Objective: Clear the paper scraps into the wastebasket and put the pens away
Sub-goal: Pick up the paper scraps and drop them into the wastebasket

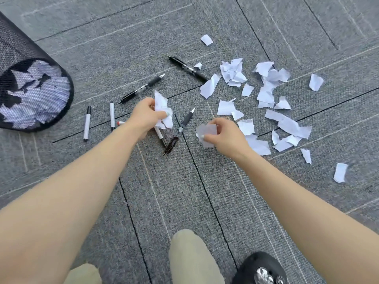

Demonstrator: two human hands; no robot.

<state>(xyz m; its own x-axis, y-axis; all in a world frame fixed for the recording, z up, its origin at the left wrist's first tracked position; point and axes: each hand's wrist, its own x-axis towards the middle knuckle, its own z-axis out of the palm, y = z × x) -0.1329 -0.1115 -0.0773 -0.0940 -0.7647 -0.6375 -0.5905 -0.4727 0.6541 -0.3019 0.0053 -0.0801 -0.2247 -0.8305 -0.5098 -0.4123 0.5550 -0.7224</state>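
Observation:
My left hand (144, 117) holds a bunch of white paper scraps (162, 109) above the grey carpet. My right hand (224, 135) pinches another white scrap (206, 131) just to its right. Several torn scraps (266, 95) lie scattered on the carpet to the right of my hands. Several pens lie around: two black ones (141, 89) (187, 68) farther off, one (183, 125) between my hands, and two white markers (87, 124) (112, 115) to the left. The black mesh wastebasket (12, 52) stands at the far left with scraps (37, 93) inside.
The floor is grey carpet tiles (184, 191) with dark seams. My knees in beige trousers (190, 257) and a black shoe (260, 269) show at the bottom edge. A red-tipped pen end (120, 123) peeks out beside my left wrist.

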